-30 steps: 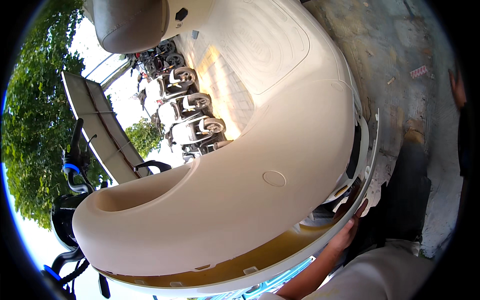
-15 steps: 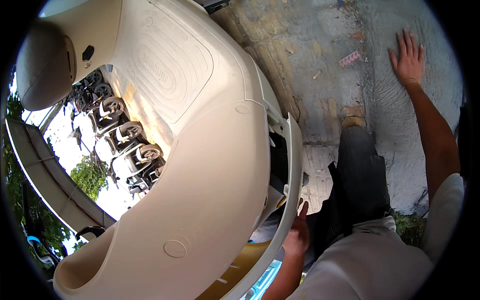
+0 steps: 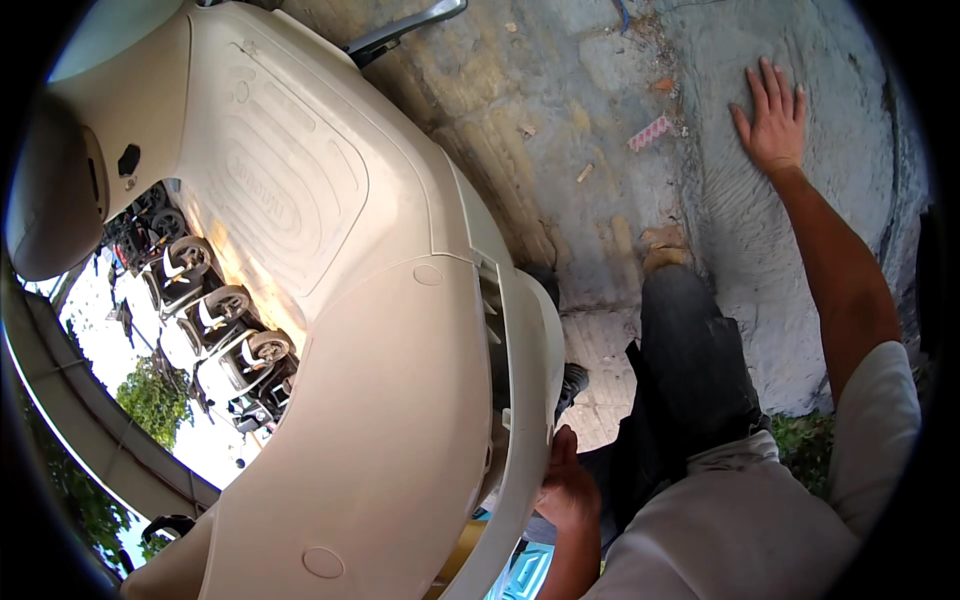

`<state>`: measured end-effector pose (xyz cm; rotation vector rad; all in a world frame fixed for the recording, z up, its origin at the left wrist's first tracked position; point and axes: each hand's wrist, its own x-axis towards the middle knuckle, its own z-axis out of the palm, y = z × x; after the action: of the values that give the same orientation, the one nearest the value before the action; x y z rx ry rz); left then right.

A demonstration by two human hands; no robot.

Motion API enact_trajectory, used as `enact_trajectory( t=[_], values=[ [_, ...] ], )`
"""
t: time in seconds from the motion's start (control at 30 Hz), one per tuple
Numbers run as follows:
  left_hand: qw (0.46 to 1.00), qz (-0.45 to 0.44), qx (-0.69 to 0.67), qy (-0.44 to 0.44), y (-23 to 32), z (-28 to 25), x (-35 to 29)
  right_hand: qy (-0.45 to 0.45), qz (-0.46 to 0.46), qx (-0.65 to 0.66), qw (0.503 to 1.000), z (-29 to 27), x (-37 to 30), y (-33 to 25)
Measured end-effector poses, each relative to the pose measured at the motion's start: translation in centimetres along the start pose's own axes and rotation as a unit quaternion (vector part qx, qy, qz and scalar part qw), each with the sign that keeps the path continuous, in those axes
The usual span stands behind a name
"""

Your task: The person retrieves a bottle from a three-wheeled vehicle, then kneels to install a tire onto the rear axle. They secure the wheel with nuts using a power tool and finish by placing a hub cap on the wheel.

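Note:
My left hand is against the outer side of a long curved beige trim panel, its visible fingers stretched out and the rest partly hidden by the panel. This panel stands partly off the beige body of a scooter, with a gap between them and small clips inside it. Low in the gap shows a yellowish inner surface. Away to the right, my right hand lies flat on grey concrete with fingers spread, holding nothing.
The scooter's ribbed footboard and dark rounded seat are at the upper left. A metal stand or lever juts out at the top. Several parked scooters stand beyond. A pink patterned scrap lies on the ground; a dark shoe is beside the panel.
The scooter has shifted left and down in the picture. The gap behind the trim panel looks narrower, and my left hand has moved with the panel. My right hand stays flat on the concrete.

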<state>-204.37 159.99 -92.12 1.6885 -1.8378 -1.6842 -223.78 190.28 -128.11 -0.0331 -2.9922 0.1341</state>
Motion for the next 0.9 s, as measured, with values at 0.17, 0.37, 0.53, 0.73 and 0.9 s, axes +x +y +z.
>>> enact_trajectory(
  t=[0.17,0.37,0.53,0.73,0.9],
  values=[
    [0.998,-0.014,-0.025,0.058,1.0,2.2,1.2,0.010,-0.001,0.012,1.000,0.1,0.0,-0.1],
    [0.999,0.034,0.024,0.002,-0.1,1.1,1.6,0.005,0.002,0.017,1.000,0.3,0.0,0.0],
    [0.998,0.041,0.027,0.042,0.1,2.0,2.4,0.002,0.004,0.003,1.000,0.0,-0.2,-0.1],
    [0.984,0.168,0.032,0.054,0.0,3.7,3.1,-0.134,0.047,-0.096,0.985,-1.9,0.0,-0.6],
    [0.951,0.298,-0.038,-0.066,-1.3,2.3,4.9,-0.112,0.036,-0.060,0.991,-2.9,0.0,-1.4]
  ],
)
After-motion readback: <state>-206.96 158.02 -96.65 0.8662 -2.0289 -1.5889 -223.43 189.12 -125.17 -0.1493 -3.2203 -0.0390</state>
